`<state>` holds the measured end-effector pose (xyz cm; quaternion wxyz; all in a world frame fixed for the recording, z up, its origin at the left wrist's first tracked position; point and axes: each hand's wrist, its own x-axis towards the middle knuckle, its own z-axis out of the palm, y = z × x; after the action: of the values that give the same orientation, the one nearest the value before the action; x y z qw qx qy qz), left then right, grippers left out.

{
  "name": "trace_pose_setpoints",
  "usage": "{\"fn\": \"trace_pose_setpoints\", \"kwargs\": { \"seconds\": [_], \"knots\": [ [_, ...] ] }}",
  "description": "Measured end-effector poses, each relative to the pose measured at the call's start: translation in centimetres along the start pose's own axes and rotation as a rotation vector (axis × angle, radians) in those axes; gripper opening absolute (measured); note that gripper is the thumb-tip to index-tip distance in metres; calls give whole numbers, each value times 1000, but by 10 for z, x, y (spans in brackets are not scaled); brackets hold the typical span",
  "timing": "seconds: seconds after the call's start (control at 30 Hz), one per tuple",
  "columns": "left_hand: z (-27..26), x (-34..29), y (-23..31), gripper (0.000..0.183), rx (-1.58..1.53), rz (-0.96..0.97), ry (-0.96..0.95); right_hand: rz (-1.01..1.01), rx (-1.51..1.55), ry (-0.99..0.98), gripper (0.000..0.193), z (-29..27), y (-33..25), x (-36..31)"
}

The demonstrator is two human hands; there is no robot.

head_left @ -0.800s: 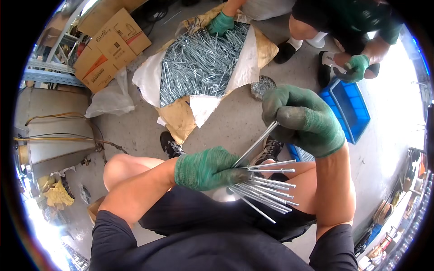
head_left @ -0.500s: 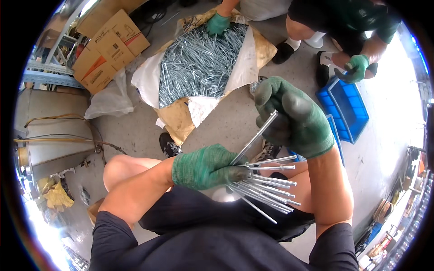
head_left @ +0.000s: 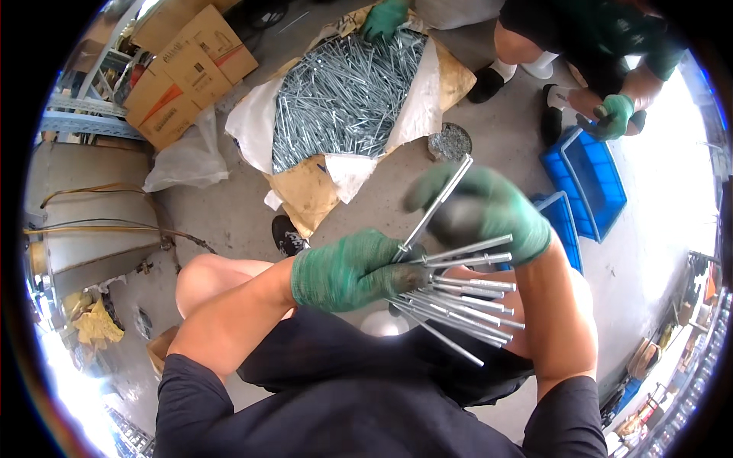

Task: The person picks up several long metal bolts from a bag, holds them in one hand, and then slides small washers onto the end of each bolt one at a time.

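Observation:
My left hand (head_left: 343, 271), in a green glove with dark fingertips, is closed round a fanned bunch of thin silvery metal rods (head_left: 469, 309). Most of their free ends point right, over my lap. One rod (head_left: 439, 202) stands apart from the bunch and slants up and away from my left thumb. My right hand (head_left: 496, 214), gloved the same way, is just right of that rod. Motion smears its fingers, so whether they touch the rod or hold anything does not show.
Ahead lies an opened paper sack (head_left: 305, 191) heaped with similar rods (head_left: 343, 99); a co-worker's gloved hand (head_left: 384, 20) is at its far edge. A round container (head_left: 450, 143) of small metal pieces and blue crates (head_left: 607, 195) stand right, beside another gloved hand (head_left: 615, 114). Cardboard boxes (head_left: 187, 84) are left.
My right hand has shifted left and slightly down, its fingers now blurred. The slanted rod is a little higher. The co-worker's hand at the sack has moved up toward its far edge.

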<state>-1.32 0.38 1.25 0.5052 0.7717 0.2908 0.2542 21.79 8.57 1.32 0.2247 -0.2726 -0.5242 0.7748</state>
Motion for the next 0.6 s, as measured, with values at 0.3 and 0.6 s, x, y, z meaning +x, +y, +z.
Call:
{"fn": "trace_pose_setpoints", "kwargs": {
  "seconds": [0.3, 0.6],
  "knots": [
    [-9, -8, -7, 37, -345, -387, 228, 529, -110, 691, 35, -158, 55, 56],
    [-16, -22, -31, 37, -262, -353, 520, 635, 321, 804, 51, -242, 187, 98]
  ]
}}
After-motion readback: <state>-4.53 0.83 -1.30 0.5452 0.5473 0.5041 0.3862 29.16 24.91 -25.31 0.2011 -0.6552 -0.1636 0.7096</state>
